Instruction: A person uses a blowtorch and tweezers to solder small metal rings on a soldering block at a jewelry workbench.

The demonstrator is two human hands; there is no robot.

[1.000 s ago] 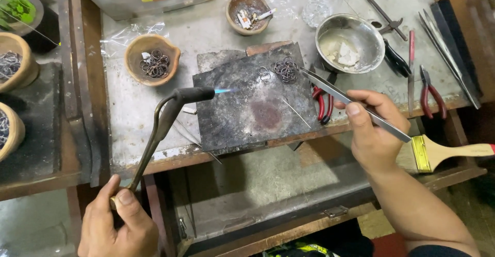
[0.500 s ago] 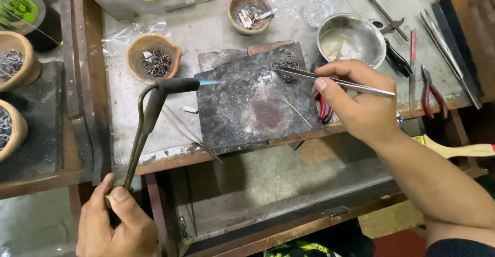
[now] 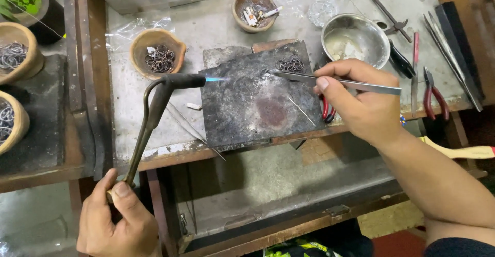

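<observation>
My left hand (image 3: 116,218) grips the lower end of a curved brass gas torch (image 3: 154,110). Its black nozzle shoots a small blue flame (image 3: 215,79) onto the left part of a charred soldering block (image 3: 258,107). My right hand (image 3: 356,100) holds long steel tweezers (image 3: 335,81) flat over the block. The tweezer tips touch a small wire ring (image 3: 265,73) near the block's top. A cluster of wire rings (image 3: 290,63) lies just behind the tips, and a thin wire (image 3: 301,111) rests on the block.
A clay bowl of rings (image 3: 157,51) sits left of the block, another clay bowl (image 3: 253,8) behind it, a steel bowl (image 3: 356,40) to the right. Red-handled pliers (image 3: 432,94), more tools (image 3: 454,45) and a brush (image 3: 464,151) lie at the right. Clay bowls (image 3: 15,56) stand far left.
My right hand has swung the tweezers left, from a diagonal hold off the block's right edge to flat over it, tips at the ring. The torch nozzle has shifted slightly.
</observation>
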